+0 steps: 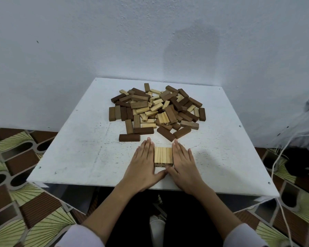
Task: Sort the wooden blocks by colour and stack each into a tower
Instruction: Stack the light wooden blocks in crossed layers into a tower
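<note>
**Squaring up the pale blocks**

The white table carries a jumbled pile of blocks, dark, mid-brown and pale, toward its far edge. Near the front edge, at the middle, sits my small stack of pale blocks, three across on top; how many layers lie beneath I can't quite tell. My left hand presses flat against its left side, my right hand against its right, fingers straight and pointing away, thumbs meeting just before the stack.
</note>
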